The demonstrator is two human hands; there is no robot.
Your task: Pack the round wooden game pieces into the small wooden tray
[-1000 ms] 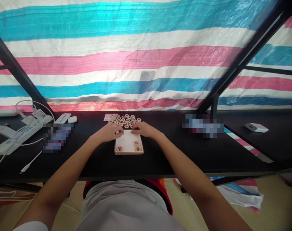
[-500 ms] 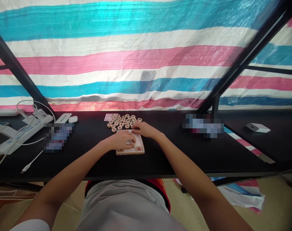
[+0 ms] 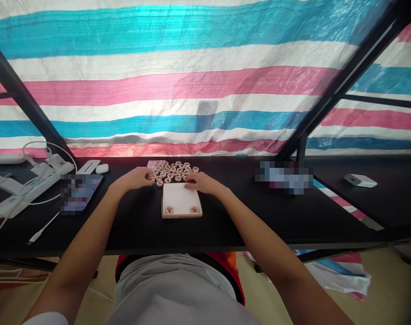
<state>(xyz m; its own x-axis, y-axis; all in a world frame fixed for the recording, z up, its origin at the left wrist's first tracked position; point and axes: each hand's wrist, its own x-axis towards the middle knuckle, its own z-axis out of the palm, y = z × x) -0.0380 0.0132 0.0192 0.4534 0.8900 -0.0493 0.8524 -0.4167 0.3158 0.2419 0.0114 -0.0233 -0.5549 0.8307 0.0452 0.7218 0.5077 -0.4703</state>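
Observation:
At the left edge of a cluster of round Chinese chess pieces (image 3: 173, 170) is my left hand (image 3: 137, 177), its fingers curled together against the outer pieces. What lies between those fingertips is hidden. My right hand (image 3: 203, 182) rests at the far right corner of a shallow white box (image 3: 181, 198), fingers bent and close together beside the nearest pieces. I cannot make out what it holds. Inside the box, one red-marked chess piece (image 3: 169, 210) lies in the near left corner and another red-marked piece (image 3: 194, 209) in the near right corner.
A pink printed sheet (image 3: 152, 164) lies partly under the pieces. On the left are a phone (image 3: 86, 194), a white power strip (image 3: 32, 192) and cables. A blurred-out object (image 3: 285, 177) sits to the right, with a white adapter (image 3: 360, 180) farther right. Striped sheeting (image 3: 192, 81) hangs behind.
My left hand has moved from above the box, leftward and away from me, to the pieces' left edge. The box interior now shows fully. My right hand has stayed in place.

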